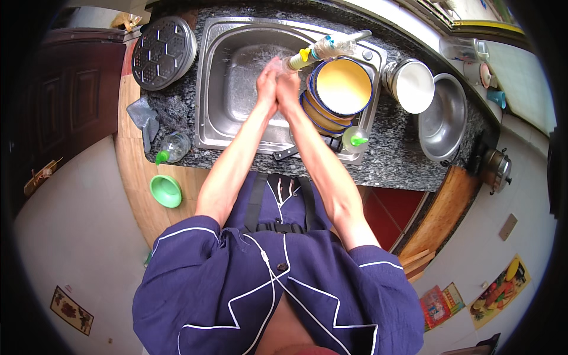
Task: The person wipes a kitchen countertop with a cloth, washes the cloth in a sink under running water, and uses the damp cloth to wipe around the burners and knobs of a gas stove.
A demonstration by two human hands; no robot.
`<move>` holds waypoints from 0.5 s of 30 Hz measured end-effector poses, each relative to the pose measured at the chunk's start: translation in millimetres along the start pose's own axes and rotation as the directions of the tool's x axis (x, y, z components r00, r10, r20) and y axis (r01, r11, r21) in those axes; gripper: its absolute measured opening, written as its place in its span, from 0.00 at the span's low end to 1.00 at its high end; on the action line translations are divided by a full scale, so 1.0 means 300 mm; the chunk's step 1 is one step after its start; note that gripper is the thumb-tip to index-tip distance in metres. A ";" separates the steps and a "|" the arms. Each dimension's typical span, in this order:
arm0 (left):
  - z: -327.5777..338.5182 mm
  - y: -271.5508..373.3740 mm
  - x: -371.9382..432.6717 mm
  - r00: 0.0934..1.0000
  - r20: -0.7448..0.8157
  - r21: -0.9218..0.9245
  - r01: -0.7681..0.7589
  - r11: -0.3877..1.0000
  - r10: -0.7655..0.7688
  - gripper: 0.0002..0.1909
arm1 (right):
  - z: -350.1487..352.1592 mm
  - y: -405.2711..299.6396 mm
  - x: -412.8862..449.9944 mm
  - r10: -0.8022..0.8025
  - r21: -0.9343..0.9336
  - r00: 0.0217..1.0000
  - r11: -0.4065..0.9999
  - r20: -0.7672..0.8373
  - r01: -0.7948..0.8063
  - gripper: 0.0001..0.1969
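Observation:
My left hand and my right hand are pressed together under the tap, whose spout has a yellow lever and clear plastic wrapping. Water splashes into the stainless steel sink beyond them. The fingers are blurred and overlap, and nothing shows between the palms. Right of my right hand stands a stack of yellow enamel bowls with blue rims. Below the stack, a black knife handle lies on the sink's near edge, partly behind my right forearm. Beside it is a clear bottle with a green nozzle.
Perforated metal steamer trays, a grey cloth and another green-nozzled bottle occupy the granite counter's left end. White bowls and a steel basin stand at the right. A green plastic bowl sits lower, on the left.

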State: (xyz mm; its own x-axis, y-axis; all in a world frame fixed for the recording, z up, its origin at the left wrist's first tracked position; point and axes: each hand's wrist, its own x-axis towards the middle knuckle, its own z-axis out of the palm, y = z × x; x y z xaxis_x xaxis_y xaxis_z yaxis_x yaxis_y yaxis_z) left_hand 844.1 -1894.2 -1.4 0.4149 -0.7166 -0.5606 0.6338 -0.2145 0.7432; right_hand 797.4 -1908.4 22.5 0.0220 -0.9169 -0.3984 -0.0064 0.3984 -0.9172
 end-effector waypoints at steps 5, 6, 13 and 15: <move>0.029 0.008 0.042 0.991 -0.134 0.015 -0.016 1.000 0.018 0.17 | 0.011 0.026 0.016 0.035 0.226 0.997 0.974 -0.075 -0.017 0.07; 0.038 0.049 0.069 0.994 -0.103 0.031 -0.014 0.999 0.017 0.18 | 0.021 0.061 0.014 0.007 0.300 0.991 0.953 -0.132 0.034 0.07; 0.032 0.040 0.069 0.991 -0.058 -0.364 0.091 0.927 -0.120 0.21 | -0.023 0.083 0.035 0.284 0.754 0.959 0.625 0.018 -0.199 0.09; 0.024 0.042 0.067 0.977 -0.123 -0.369 0.117 0.922 -0.173 0.19 | -0.015 0.083 0.028 0.284 0.739 0.959 0.644 0.009 -0.197 0.09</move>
State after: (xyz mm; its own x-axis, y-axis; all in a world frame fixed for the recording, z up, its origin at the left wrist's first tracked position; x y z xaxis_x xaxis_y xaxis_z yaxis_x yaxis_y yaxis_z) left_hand 855.7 -1916.2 -0.6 0.3760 -0.5816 -0.7214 0.8739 -0.0364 0.4848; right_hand 792.9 -1906.2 -3.6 0.0283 -0.7661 -0.6421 0.7302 0.4545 -0.5102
